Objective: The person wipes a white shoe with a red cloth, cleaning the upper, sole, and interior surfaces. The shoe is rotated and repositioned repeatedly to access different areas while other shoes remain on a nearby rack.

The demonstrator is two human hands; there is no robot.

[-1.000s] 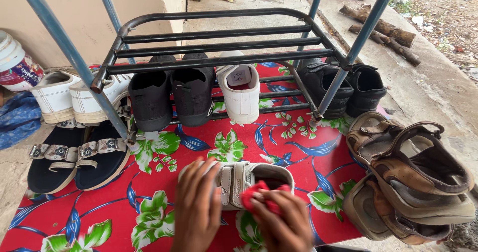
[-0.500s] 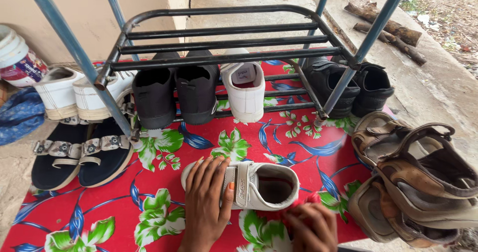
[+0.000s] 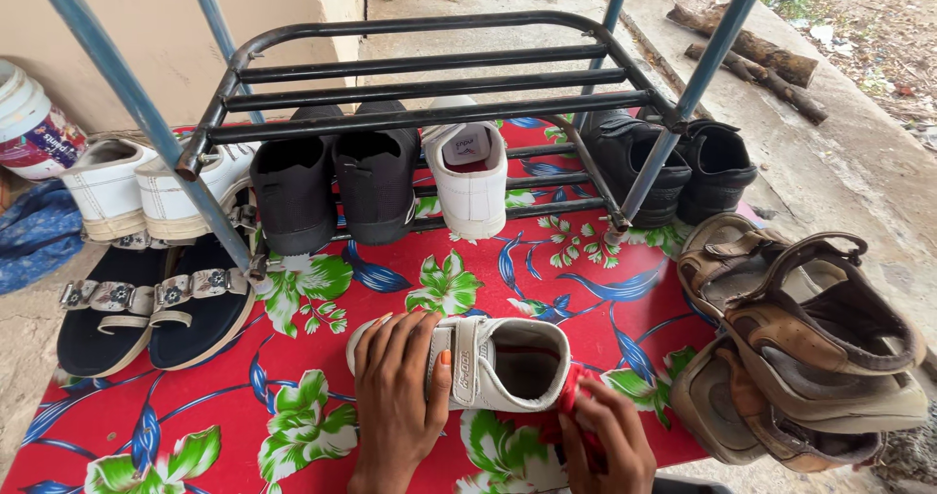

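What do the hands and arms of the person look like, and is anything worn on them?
Both hands are bare: no gloves, rings, bracelets or watch show. The left hand has slim fingers and orange polish on the thumbnail. On the right hand no polish can be made out. Only the wrists show at the lower edge of the head view, and no sleeve covers them.

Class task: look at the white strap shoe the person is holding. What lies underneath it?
The white strap shoe lies on a red floral cloth. The left hand covers its toe; the right hand presses a red rag at its heel. The cloth directly beneath is hidden.
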